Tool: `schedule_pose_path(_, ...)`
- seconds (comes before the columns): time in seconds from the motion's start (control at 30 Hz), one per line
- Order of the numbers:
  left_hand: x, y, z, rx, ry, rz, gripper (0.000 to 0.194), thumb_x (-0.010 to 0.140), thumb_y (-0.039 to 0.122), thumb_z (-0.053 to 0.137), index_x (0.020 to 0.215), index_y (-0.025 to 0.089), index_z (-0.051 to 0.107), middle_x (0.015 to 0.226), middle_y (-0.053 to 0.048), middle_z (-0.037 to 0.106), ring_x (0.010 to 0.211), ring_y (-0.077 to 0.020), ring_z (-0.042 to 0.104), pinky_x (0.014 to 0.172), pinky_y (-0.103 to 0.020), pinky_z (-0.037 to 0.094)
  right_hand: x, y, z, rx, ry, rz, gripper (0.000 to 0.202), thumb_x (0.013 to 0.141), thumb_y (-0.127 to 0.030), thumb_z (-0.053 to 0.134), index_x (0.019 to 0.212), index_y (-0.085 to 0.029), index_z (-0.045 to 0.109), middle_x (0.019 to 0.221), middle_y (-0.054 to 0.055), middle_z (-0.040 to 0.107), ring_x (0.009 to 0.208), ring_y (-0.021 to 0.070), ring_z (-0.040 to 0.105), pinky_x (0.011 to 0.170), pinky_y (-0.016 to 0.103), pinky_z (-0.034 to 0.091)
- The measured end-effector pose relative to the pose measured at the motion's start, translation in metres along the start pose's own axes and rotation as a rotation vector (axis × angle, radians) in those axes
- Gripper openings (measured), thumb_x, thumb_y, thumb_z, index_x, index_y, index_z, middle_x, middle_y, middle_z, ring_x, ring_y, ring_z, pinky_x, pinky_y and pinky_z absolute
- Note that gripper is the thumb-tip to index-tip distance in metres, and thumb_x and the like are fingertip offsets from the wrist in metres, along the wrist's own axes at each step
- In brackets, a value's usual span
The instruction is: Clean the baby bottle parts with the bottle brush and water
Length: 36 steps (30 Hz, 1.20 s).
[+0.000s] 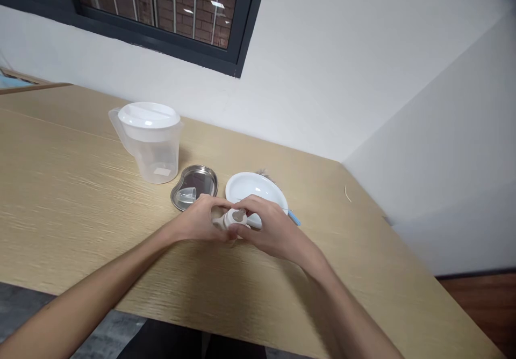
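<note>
Both hands meet over the near side of a white oval bowl (237,181), around a small white piece (229,218) with side arms and a translucent greyish top. My left hand (200,220) curls round its left side, fingers bent and thumb against it. From the right, my right hand (268,224) pinches it at the top and front with thumb and fingers. The lower part of the piece is hidden, and its exact kind is unclear. Just left of the hands, a clear dome-shaped cap (186,195) lies in a kidney-shaped steel dish (214,179).
A clear plastic pitcher (157,155) with a white lid stands at the back left. A blue handle (294,217) sticks out right of the bowl, and something wispy (264,173) shows behind it. A thin pale strip (347,193) lies further right on the wooden table (141,273).
</note>
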State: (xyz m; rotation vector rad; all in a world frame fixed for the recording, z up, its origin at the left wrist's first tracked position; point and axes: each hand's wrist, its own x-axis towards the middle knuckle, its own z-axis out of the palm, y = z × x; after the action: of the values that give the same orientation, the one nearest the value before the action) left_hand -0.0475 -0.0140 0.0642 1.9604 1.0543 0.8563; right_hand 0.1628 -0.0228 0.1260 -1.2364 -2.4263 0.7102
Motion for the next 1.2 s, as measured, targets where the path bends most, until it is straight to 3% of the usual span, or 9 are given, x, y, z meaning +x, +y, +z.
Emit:
schedule_pose_path(0.17,0.001,-0.006,-0.002,0.021,-0.052,-0.044,0.069,0.057,0.038,0.095,0.121,0.023,0.077,0.105,-0.005,0.081,0.094,-0.0280,0.072,0.081,-0.035,0.052,0.002,0.002,-0.001,-0.054,-0.068,-0.021,0.020,0.095,-0.033,0.069,0.113,-0.027,0.071,0.103,0.002,0.069,0.095,0.0206,0.062,0.080,0.034,0.045)
schedule_pose_path(0.37,0.003,-0.007,0.001,-0.019,-0.069,-0.042,0.052,0.060,0.034,0.093,0.109,0.021,0.077,0.099,-0.002,0.080,0.086,-0.0239,0.071,0.076,-0.033,0.050,0.007,0.005,-0.005,-0.139,-0.122,-0.152,0.028,0.092,-0.025,0.073,0.120,-0.025,0.067,0.109,0.004,0.070,0.101,0.0217,0.063,0.085,0.035,0.046)
schedule_pose_path(0.57,0.005,-0.011,0.002,0.036,-0.079,-0.034,0.057,0.062,0.035,0.091,0.114,0.019,0.074,0.100,-0.002,0.079,0.086,-0.0252,0.070,0.073,-0.034,0.050,0.016,-0.004,-0.016,-0.218,-0.220,-0.217,0.034,0.090,-0.017,0.071,0.123,-0.025,0.069,0.111,0.007,0.073,0.105,0.0266,0.067,0.089,0.039,0.049)
schedule_pose_path(0.77,0.004,-0.017,0.005,-0.001,-0.088,-0.024,0.050,0.065,0.031,0.087,0.111,0.017,0.072,0.106,-0.003,0.078,0.094,-0.0277,0.072,0.075,-0.033,0.053,0.025,-0.007,-0.029,-0.219,-0.359,-0.281,0.044,0.085,-0.005,0.070,0.126,-0.023,0.069,0.130,0.006,0.074,0.115,0.0274,0.067,0.099,0.041,0.049)
schedule_pose_path(1.03,0.005,-0.016,0.004,-0.051,-0.090,-0.012,0.052,0.060,0.034,0.090,0.106,0.016,0.074,0.102,-0.005,0.079,0.091,-0.0275,0.073,0.077,-0.034,0.054,0.040,-0.009,-0.038,-0.269,-0.528,-0.354,0.050,0.081,0.002,0.063,0.122,-0.026,0.071,0.122,0.005,0.075,0.109,0.0235,0.069,0.089,0.035,0.050)
schedule_pose_path(1.2,0.005,-0.018,0.005,-0.048,-0.079,-0.026,0.049,0.059,0.036,0.091,0.099,0.016,0.073,0.096,-0.005,0.077,0.087,-0.0258,0.072,0.071,-0.032,0.052,0.038,-0.014,-0.036,-0.300,-0.547,-0.327,0.048,0.083,-0.002,0.064,0.123,-0.027,0.072,0.121,0.005,0.075,0.108,0.0240,0.069,0.090,0.036,0.050)
